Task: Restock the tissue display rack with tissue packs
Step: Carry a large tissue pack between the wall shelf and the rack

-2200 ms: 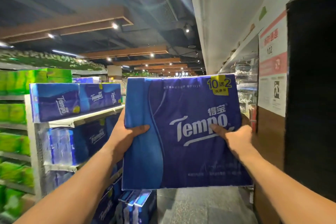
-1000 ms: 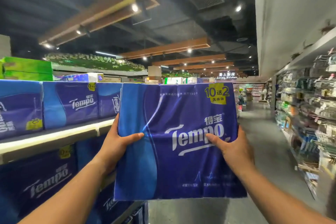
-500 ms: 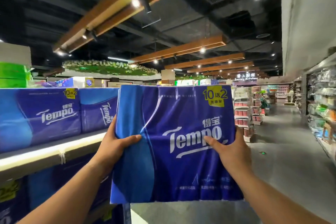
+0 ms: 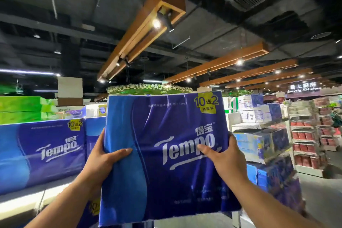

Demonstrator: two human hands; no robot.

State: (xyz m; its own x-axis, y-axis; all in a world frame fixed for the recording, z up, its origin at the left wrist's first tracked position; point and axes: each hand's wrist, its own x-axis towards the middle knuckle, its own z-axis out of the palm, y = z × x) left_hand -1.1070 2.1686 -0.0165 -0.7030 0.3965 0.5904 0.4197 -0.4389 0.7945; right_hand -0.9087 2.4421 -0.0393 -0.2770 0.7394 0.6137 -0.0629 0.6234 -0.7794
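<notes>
Supermarket aisle under dark ceiling; we hold a blue Tempo tissue pack [image 4: 166, 157] upright, left hand [image 4: 103, 161] and right hand [image 4: 222, 157] gripping its side edges, beside the display rack [image 4: 24, 201] at left

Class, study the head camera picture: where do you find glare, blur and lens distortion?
Head view: glare flares from the spotlight in the wooden ceiling beam; the wide lens bends the beams and splays the edges; the red-stocked shelves at right look soft, while the blue plastic-wrapped Tempo tissue pack is sharp.
</notes>
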